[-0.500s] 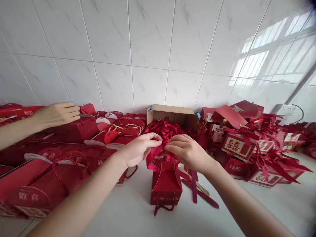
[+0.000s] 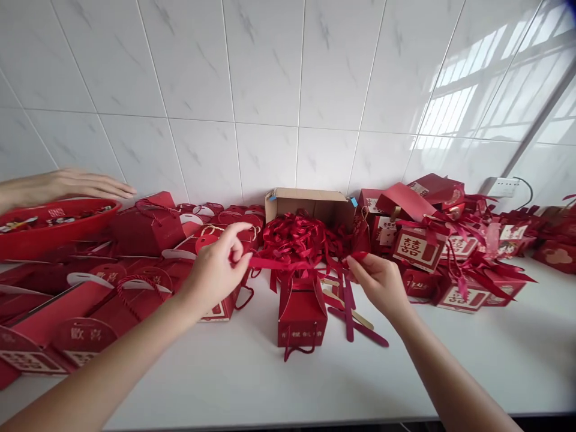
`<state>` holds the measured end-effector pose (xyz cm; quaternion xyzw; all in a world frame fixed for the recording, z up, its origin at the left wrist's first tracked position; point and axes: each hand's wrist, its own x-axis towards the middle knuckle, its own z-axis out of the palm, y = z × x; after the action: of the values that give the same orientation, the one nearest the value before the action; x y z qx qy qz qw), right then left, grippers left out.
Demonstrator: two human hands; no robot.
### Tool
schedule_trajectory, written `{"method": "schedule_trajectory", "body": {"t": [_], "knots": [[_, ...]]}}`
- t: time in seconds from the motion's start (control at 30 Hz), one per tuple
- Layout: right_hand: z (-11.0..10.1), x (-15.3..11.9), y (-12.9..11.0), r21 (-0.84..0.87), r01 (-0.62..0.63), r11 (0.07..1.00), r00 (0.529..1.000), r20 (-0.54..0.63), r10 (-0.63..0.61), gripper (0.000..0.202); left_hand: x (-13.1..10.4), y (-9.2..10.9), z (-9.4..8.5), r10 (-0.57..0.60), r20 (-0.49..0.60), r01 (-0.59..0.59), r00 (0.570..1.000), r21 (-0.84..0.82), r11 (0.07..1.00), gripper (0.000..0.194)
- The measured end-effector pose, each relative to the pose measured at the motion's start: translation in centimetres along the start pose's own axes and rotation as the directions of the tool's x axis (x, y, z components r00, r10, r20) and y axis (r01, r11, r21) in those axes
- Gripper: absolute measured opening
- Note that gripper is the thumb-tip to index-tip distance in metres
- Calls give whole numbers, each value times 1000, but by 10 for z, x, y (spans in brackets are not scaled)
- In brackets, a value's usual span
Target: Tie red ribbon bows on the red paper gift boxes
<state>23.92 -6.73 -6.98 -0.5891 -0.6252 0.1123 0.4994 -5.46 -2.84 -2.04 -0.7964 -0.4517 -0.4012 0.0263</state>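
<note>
Holding a red ribbon (image 2: 270,263) at two places: pinching one part between thumb and forefinger of the left hand (image 2: 216,265), and another between thumb and fingertips of the right hand (image 2: 381,279). Curling the other fingers loosely, apparently gripping nothing more. Holding the ribbon nearly level between the hands, just above the top of a small red box (image 2: 302,312); not seeing clearly enough to tell a pass around that top from one only behind it.

Judging the ribbon from its sheen: looking soft, very light and a little slippery, probably sliding easily from a slack pinch and needing a firm, flat hold near each end. Judging the box, upright on the white table (image 2: 360,384): looking light and stiff but easily dented, likely needing a gentle hold on the lower side walls, clear of the cord (image 2: 299,351) on the near face.

Having a heap of ribbons (image 2: 297,237) just behind, by a cardboard carton (image 2: 310,194), and flat maroon and gold strips (image 2: 349,318) beside the box. Having another person's hand (image 2: 81,183) well apart at far left, over a red basin (image 2: 58,237).
</note>
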Motion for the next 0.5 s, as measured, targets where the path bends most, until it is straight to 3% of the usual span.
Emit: {"method": "schedule_trajectory", "body": {"t": [0.1,0.2,0.3,0.37,0.43,0.5], "knots": [[-18,-16,31,-423,-76,903,990,75,118,33,-22,-34,1,10,144,-33,990,161,986,38],[-26,-25,49,-560,-76,825,973,140,184,27,-43,-48,9,94,300,-186,949,298,936,39],[-21,-25,47,-539,-12,842,979,165,120,22,-51,-34,18,200,288,-308,937,402,862,40],[-13,-21,35,-414,34,909,988,154,33,34,-49,-17,23,273,219,-339,937,374,863,37],[-2,-17,21,-209,14,978,981,191,27,40,-43,0,32,264,175,-297,948,199,934,27],[9,-14,9,-59,-70,996,951,298,85,39,-39,9,43,133,224,-116,966,-88,989,14]]}}
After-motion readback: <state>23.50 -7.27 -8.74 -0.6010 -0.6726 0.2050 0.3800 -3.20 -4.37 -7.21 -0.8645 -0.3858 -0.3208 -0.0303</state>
